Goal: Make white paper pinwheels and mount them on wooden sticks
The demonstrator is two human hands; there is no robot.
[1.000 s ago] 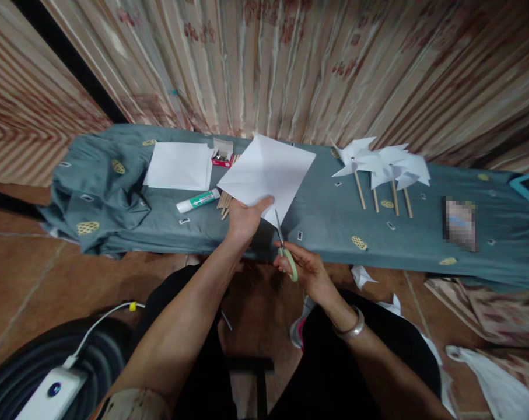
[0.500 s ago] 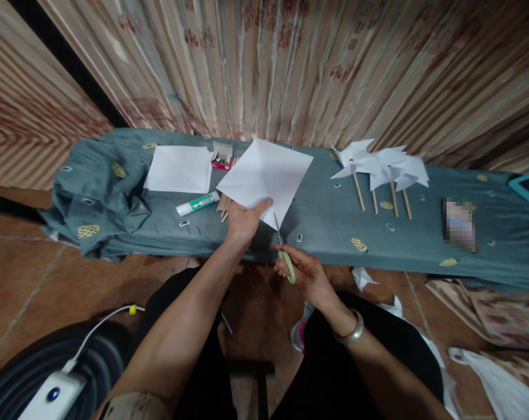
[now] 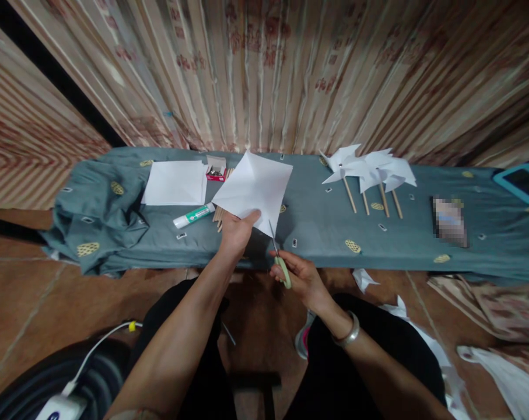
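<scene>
A creased white sheet of paper (image 3: 258, 185) is pinched by my left hand (image 3: 238, 230) near its lower edge, thumb on top. It is held in the air with one corner toward me. In my right hand (image 3: 302, 274) are scissors with pale green handles (image 3: 283, 272). Their narrow blades meet the paper at its near corner; how far apart they stand is hard to tell. Partly hidden behind the paper and left hand lie several wooden sticks (image 3: 219, 218). A green and white glue stick (image 3: 194, 216) lies to their left.
Left on the cloth-covered bench (image 3: 316, 239) lie white sheets (image 3: 174, 182) and an open red box (image 3: 216, 169) of small metal pieces. Paper pinwheels (image 3: 345, 166) on sticks lie right, then a blurred item (image 3: 449, 221) and a blue-framed device (image 3: 522, 182). Paper scraps (image 3: 364, 280) litter the floor.
The paper's angle has shifted slightly and its right corner has drawn in. The scissors remain at its near corner. The whole view has also moved a little.
</scene>
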